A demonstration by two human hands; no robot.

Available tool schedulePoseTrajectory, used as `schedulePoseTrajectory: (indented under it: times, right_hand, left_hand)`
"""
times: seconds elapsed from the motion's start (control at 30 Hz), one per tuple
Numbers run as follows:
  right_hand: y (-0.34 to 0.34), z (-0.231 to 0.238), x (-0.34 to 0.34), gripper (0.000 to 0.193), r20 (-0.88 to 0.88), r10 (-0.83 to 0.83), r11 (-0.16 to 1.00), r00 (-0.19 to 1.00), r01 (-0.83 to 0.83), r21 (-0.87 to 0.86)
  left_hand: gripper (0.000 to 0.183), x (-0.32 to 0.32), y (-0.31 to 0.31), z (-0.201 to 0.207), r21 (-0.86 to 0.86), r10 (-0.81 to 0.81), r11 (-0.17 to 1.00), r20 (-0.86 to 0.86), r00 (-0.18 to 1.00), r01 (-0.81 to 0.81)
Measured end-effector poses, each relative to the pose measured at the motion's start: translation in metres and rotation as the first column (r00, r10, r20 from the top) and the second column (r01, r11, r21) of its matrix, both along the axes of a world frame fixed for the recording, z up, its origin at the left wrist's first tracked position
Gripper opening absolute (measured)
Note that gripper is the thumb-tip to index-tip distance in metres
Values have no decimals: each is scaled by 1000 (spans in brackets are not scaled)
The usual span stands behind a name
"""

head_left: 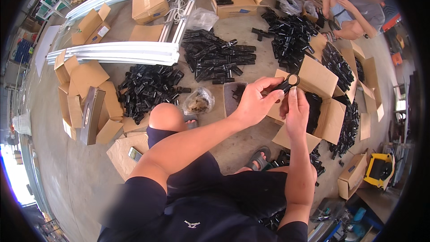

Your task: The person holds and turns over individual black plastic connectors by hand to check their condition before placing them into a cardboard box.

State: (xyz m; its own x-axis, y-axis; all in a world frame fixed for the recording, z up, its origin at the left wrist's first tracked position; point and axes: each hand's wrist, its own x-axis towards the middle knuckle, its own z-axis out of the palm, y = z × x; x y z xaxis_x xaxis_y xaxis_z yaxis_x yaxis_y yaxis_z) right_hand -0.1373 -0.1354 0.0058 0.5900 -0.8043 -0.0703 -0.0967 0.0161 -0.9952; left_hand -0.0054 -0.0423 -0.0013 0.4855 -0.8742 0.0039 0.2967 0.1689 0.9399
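Black ringed fitting [285, 84] sits pinched in left hand [256, 102].

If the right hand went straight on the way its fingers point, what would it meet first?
Most likely the black ringed part, just ahead of the right hand; depth is unclear, so they may already be touching.

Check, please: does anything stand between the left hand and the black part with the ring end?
Nothing visible does: the left hand grips the black part directly. The open box lies beyond them, not between.
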Motion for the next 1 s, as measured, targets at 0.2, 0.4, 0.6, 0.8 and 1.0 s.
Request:
schedulePoseTrajectory:
  times: [0.2,0.4,0.6,0.8,1.0]
  right_hand:
    - [-7,-16,-5,25,-186,-105,819,977,-21,-573]
    - [9,-8,3,47,65,95,991,993,-100,87]
    - [9,14,-1,40,-128,147,962,981,-172,-212]
    - [2,35,-13,33,-135,114,950,984,-148,-275]
    - [-44,73,-53,35,-23,-94,955,995,84,-286]
  left_hand:
    - [34,-1,-6,-5,9,-83,996,-149,985,85]
    - [35,31,7,20,51,-46,998,139,989,39]
    - [34,127,70,95,109,-3,988,718,696,-108]
    - [46,234,188,40,444,-116,794,782,613,-416]
    - [53,259,227,1,569,-54,699,645,762,-433]
